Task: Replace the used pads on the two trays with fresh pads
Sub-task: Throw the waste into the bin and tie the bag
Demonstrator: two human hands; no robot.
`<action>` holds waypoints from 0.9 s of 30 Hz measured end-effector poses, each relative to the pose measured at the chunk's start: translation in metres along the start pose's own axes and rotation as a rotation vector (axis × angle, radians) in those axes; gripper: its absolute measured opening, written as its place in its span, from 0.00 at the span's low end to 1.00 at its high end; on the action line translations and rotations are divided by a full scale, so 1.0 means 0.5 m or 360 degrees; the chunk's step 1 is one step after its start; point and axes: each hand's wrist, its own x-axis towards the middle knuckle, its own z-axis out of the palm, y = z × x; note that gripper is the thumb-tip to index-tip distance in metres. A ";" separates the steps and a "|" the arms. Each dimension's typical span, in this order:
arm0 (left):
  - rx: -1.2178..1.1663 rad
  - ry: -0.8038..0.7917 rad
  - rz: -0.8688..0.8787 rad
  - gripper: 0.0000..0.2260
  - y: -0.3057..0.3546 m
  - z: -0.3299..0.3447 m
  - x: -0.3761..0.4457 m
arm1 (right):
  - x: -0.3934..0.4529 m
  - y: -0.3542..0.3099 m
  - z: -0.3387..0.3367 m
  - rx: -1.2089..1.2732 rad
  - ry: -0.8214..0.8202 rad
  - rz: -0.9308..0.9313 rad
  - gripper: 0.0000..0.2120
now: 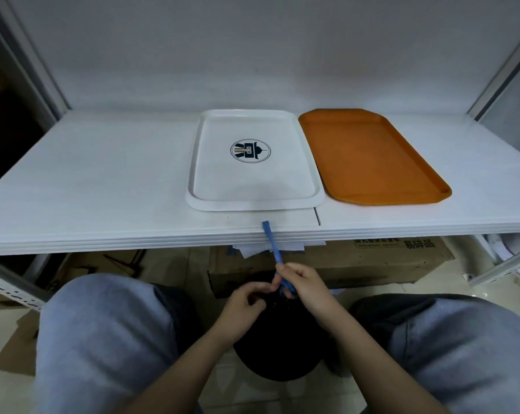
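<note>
R hand fingers pinch blue strip stuck to worktop edge; L hand fingers curled, grip unclear; white tray, orange tray side by side.

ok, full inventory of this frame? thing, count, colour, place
rectangular plastic tray with round logo: 1, white, centre of the shelf
plastic tray with cut corners: 1, orange, right of the white tray
flat sheet: 1, white, partly under the white tray's near edge
blue strip: 1, blue, from the shelf edge down to the right hand
shelf board: 1, white, bears both trays
cardboard box: 1, brown, under the shelf
round bin: 1, black, between the knees
left hand: 1, fingers curled, over the bin
right hand: 1, pinches the strip
</note>
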 end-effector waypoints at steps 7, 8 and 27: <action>0.0067 0.0014 0.0468 0.06 0.022 0.028 0.013 | -0.005 -0.026 -0.004 0.0088 -0.0055 -0.0087 0.17; 0.0064 0.0004 0.0430 0.06 0.024 0.028 0.015 | -0.004 -0.027 -0.007 0.0125 -0.0053 -0.0075 0.17; 0.0620 -0.0019 0.0173 0.15 0.046 0.038 0.031 | -0.001 -0.016 -0.009 0.0314 0.0077 -0.0196 0.15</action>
